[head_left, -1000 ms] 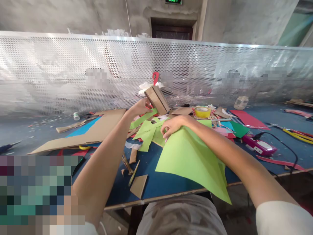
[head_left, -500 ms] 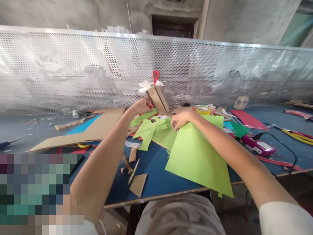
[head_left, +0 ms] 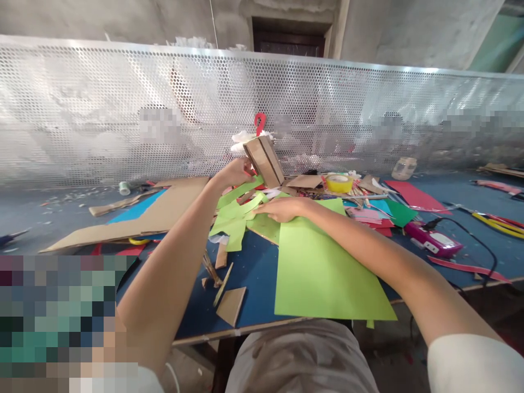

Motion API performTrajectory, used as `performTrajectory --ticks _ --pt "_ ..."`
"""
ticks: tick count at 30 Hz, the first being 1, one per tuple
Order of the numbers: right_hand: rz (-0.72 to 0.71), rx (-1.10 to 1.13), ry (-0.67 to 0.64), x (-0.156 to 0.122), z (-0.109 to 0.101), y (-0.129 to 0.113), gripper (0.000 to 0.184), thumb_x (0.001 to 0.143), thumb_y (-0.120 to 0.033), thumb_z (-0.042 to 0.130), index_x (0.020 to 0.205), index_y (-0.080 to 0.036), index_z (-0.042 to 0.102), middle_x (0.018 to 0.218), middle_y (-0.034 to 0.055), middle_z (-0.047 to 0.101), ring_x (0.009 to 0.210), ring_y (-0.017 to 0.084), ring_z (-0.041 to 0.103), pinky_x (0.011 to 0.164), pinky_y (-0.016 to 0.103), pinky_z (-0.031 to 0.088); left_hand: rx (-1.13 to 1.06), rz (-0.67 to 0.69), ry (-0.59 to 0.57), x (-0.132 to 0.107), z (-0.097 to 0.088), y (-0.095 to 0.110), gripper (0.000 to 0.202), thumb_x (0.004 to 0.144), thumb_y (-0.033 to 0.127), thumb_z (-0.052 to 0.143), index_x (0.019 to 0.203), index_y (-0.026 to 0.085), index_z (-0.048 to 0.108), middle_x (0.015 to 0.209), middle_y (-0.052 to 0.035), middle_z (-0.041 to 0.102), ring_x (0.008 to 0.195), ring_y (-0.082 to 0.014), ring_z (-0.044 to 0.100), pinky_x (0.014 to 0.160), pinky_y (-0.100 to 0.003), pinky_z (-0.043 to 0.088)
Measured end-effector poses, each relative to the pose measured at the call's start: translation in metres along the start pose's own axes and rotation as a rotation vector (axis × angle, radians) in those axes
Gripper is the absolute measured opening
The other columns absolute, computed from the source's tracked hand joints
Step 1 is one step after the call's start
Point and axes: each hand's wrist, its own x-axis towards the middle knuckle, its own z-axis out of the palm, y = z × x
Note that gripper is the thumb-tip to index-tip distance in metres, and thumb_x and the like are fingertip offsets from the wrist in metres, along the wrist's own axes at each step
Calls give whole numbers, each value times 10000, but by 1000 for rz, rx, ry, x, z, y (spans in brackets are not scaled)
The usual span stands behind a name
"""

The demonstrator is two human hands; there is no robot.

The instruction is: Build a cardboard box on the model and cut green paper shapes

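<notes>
My left hand is beside a tilted cardboard box with white pieces and a red hooked shape at its top. Its fingers are curled, with a bit of red showing at them; what they hold is mostly hidden. My right hand lies low over the paper, fingers stretched leftward, the tips touching light green paper scraps. Under my right wrist and forearm spreads a large light green paper sheet, which hangs over the table's front edge.
Cardboard sheets lie left. Small cardboard pieces are near the front edge. Yellow tape, a glass jar, red paper, a purple device with a cord and yellow-handled pliers are right. A perforated metal panel stands behind.
My right hand has let go of the large green sheet's edge and moved left, its fingers straightening. The green scraps have shifted left and the sheet lies flatter. My left hand has barely moved.
</notes>
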Motion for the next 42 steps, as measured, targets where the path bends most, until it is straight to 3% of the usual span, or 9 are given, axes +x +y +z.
performTrajectory --ticks 3,6,10,13,18,24,29,35,42 --pt "-77 105 -17 0 -2 -3 707 862 -191 708 1519 -433 611 1649 -52 556 1508 275 516 1148 332 439 58 15 1 2 -1 -2 323 620 152 801 837 204 568 779 3 592 691 -151 560 616 -284 400" --pt "-110 210 -34 -14 -18 2 642 927 -194 666 1541 -371 606 1676 -14 526 1513 256 515 1155 333 430 155 33 -23 2 -2 1 326 627 178 818 804 218 547 749 5 578 669 -158 538 608 -296 374" --pt "7 288 -47 -43 -45 17 473 1040 -332 580 1493 -218 656 1234 100 815 1155 241 729 956 329 501 289 45 -107 3 1 9 347 592 195 843 831 219 592 784 -18 633 750 -215 604 654 -312 403" --pt "145 265 47 -62 -58 30 455 1020 -495 617 1282 -153 765 911 95 817 869 232 726 819 330 489 308 69 -163 4 6 13 363 556 195 846 837 218 618 805 -20 654 772 -227 612 684 -315 410" --pt "253 212 131 -82 -62 49 546 976 -688 589 928 -193 815 851 71 762 734 193 618 712 327 422 289 122 -241 4 15 15 308 545 220 828 756 228 604 723 9 589 708 -188 552 666 -299 381" --pt "294 238 160 -94 -61 60 575 937 -741 595 887 -208 805 747 42 683 659 170 524 658 317 371 300 64 -302 -1 19 15 308 584 299 846 711 229 574 701 -2 624 673 -184 573 624 -302 396" --pt "337 159 524 -92 -60 62 629 909 -786 590 771 -183 707 700 20 601 641 152 450 643 308 328 146 52 -377 -5 16 15 282 600 279 822 681 227 557 661 1 609 650 -176 600 604 -291 440" --pt "522 83 931 -92 -63 65 660 983 -785 481 696 -203 604 641 28 556 644 174 487 659 319 343 82 -9 -423 -6 8 17 220 565 205 854 631 209 644 677 -49 671 629 -202 630 589 -318 484" --pt "681 78 1131 -98 -61 83 592 1046 -666 487 660 -225 564 604 45 547 652 211 519 692 332 371 292 51 -461 -2 -13 22 192 645 269 826 831 225 804 817 -61 764 731 -214 656 654 -287 454"
